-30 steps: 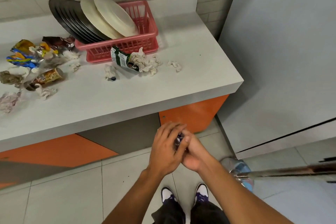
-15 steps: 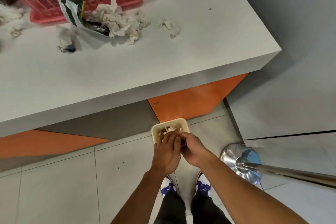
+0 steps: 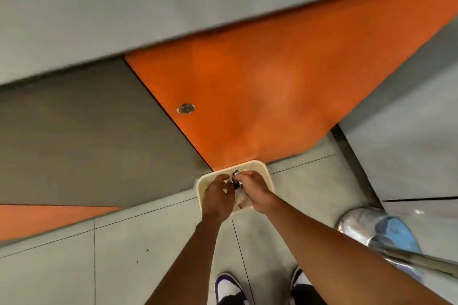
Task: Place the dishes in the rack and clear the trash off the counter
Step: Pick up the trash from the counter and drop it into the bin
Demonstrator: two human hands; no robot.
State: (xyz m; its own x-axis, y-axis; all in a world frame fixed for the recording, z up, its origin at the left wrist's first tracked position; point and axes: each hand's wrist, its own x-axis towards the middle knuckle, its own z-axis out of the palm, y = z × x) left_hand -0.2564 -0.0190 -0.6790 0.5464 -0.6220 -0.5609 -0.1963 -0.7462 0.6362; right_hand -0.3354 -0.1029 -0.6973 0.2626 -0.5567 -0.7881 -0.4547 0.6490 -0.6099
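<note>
Left hand (image 3: 218, 197) and right hand (image 3: 256, 190) pinch a crumpled wrapper (image 3: 236, 174) over the cream bin (image 3: 269, 176). Drop pending; countertop surface and rack are out of view, remainder unknown.

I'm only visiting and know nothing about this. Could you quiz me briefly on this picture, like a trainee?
1. True or false: the left hand and right hand hold dark crumpled wrapper trash above the cream square plastic bin.
2. The cabinet panel behind the bin is: A blue, B orange, C green.
3. Fill in: the shiny round metal pole base stands on the person's ____ side.
Key: 1 true; 2 B; 3 right.
</note>
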